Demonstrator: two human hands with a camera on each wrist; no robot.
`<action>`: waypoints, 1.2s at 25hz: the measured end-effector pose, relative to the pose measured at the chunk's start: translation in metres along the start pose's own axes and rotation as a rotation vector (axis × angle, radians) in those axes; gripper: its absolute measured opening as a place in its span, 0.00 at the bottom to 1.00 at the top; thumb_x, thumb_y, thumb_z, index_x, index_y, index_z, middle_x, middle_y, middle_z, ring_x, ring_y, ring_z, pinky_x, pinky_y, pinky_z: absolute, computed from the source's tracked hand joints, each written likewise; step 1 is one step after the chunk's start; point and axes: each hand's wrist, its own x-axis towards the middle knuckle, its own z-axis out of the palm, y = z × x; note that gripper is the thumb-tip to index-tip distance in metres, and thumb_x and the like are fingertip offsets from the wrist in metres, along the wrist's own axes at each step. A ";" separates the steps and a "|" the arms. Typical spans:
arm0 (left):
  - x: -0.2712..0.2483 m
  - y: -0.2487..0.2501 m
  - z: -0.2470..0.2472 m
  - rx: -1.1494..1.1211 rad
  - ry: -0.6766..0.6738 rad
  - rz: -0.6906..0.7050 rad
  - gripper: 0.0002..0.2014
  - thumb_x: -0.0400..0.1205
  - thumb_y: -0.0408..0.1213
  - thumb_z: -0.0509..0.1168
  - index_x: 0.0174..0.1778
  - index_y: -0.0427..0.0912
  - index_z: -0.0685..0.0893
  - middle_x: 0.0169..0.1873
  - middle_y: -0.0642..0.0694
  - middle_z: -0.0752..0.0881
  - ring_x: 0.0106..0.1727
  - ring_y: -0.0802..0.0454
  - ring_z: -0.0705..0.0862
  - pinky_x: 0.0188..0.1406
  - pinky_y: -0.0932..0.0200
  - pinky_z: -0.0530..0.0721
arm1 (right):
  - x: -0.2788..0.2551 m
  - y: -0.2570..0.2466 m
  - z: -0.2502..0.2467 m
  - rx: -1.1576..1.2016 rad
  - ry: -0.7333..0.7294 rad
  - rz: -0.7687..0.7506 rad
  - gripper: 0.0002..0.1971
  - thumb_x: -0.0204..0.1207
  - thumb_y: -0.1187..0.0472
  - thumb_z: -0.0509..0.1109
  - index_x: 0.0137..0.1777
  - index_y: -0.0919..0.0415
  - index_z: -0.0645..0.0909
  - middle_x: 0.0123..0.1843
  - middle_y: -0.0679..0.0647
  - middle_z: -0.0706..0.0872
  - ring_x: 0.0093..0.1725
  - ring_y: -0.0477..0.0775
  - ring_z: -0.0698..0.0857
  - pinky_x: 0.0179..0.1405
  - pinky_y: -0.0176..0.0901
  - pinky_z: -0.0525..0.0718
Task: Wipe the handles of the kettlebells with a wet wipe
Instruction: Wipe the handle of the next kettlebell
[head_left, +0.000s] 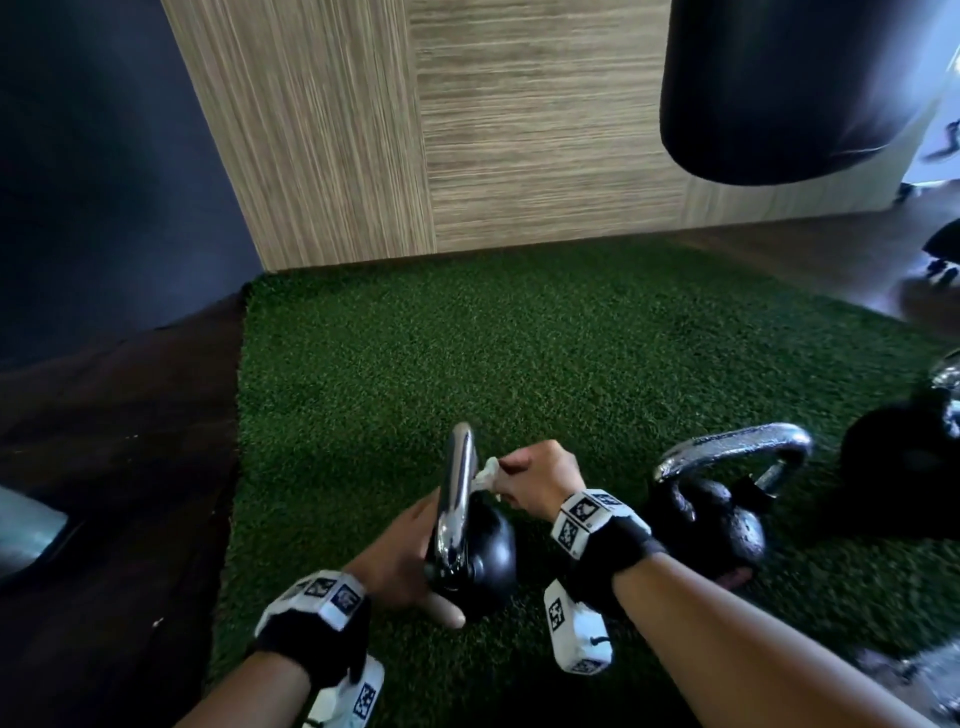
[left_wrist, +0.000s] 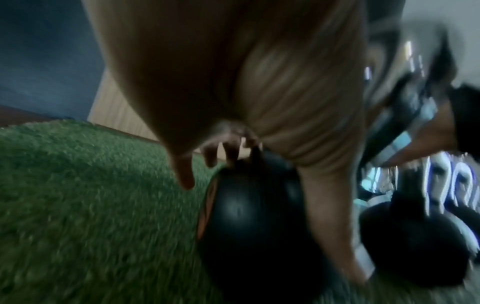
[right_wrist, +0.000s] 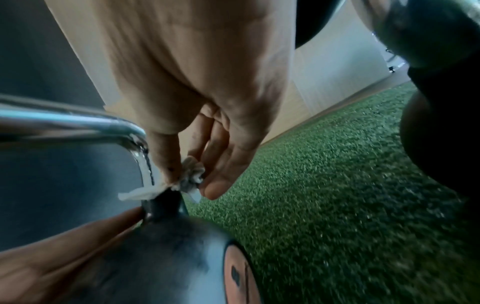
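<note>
Fingers of right hand (head_left: 535, 480) pinch wet wipe (head_left: 485, 474) on chrome handle (head_left: 457, 488) — left hand (head_left: 400, 564) steadies kettlebell (head_left: 488, 556), fingers straight.

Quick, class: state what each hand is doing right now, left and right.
Left hand: open, fingers resting against the kettlebell.
Right hand: pinching the wipe against the handle.
</note>
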 end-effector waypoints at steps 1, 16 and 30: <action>0.003 -0.003 0.011 0.037 0.047 0.030 0.67 0.53 0.45 0.91 0.86 0.40 0.61 0.83 0.45 0.69 0.84 0.48 0.67 0.83 0.45 0.68 | 0.000 0.003 0.006 0.008 -0.016 -0.009 0.10 0.70 0.49 0.83 0.44 0.55 0.94 0.33 0.48 0.90 0.31 0.43 0.86 0.44 0.41 0.89; 0.003 -0.014 0.041 -0.046 0.343 -0.069 0.51 0.59 0.51 0.88 0.78 0.46 0.73 0.70 0.47 0.81 0.73 0.49 0.79 0.76 0.45 0.76 | 0.017 -0.008 0.012 0.070 0.080 -0.243 0.03 0.75 0.58 0.80 0.45 0.56 0.93 0.33 0.50 0.92 0.30 0.42 0.85 0.34 0.40 0.86; 0.009 -0.017 0.030 0.042 0.268 -0.133 0.52 0.55 0.62 0.83 0.76 0.60 0.70 0.69 0.54 0.78 0.72 0.55 0.79 0.76 0.48 0.77 | -0.003 -0.030 -0.011 -0.120 0.153 -0.676 0.13 0.71 0.64 0.82 0.55 0.53 0.92 0.39 0.38 0.86 0.35 0.30 0.81 0.39 0.18 0.75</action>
